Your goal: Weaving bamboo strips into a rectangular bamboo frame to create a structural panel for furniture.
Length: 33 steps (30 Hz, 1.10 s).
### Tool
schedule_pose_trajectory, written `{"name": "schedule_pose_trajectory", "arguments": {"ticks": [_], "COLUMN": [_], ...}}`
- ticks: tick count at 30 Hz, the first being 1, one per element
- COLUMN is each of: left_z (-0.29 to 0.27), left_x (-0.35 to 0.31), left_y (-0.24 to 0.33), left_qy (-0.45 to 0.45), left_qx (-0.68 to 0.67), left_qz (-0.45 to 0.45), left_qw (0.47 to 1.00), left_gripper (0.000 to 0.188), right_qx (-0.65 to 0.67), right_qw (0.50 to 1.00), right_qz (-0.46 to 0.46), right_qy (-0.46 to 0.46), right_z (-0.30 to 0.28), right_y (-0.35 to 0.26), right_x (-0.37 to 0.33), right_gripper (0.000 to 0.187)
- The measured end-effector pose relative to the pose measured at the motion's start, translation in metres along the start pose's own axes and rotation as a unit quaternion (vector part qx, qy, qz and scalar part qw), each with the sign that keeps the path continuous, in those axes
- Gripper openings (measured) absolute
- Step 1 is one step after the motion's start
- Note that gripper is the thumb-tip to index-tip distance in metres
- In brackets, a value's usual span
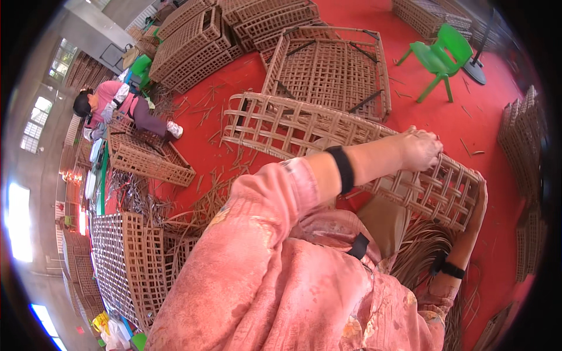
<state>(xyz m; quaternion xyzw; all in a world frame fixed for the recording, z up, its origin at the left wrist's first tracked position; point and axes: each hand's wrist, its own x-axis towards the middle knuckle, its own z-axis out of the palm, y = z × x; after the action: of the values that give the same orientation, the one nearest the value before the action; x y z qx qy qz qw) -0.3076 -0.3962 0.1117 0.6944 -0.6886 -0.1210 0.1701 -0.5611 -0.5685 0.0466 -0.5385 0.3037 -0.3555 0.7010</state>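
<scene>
Clearly oblong, open-gridded wicker lattice point(328, 124).

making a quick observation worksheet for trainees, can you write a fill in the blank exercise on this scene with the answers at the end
1. The left hand and right hand are both on the woven piece, nearer its end on the picture's ____ side.
2. The band around the left forearm is coloured ____.
3. The chair at the picture's upper right is coloured ____.
4. The floor is coloured ____.

Missing words: right; black; green; red.
</scene>
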Motion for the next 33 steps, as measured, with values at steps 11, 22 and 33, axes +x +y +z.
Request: {"name": "schedule_pose_trajectory", "arguments": {"ticks": [11, 22, 33], "left_z": [-0.093, -0.099, -0.073], "left_x": [-0.211, -0.244, -0.221], "left_y": [-0.159, -0.212, -0.164], "left_qy": [0.18, 0.276, 0.375], "left_qx": [0.106, -0.046, 0.129], "left_qz": [-0.031, -0.094, -0.132], "left_qw": [0.977, 0.955, 0.909], "left_gripper": [0.028, 0.028, 0.022], "right_qx": [-0.006, -0.031, -0.528], "right_qw": [0.991, 0.971, 0.842], "right_qz": [0.068, 0.185, -0.042], "right_qy": [0.118, 0.148, -0.107], "right_z": [-0.081, -0.014, -0.004], "right_y": [0.085, 0.108, 0.122], "right_x": [-0.065, -0.1, -0.044], "right_gripper": [0.047, 0.041, 0.028]}}
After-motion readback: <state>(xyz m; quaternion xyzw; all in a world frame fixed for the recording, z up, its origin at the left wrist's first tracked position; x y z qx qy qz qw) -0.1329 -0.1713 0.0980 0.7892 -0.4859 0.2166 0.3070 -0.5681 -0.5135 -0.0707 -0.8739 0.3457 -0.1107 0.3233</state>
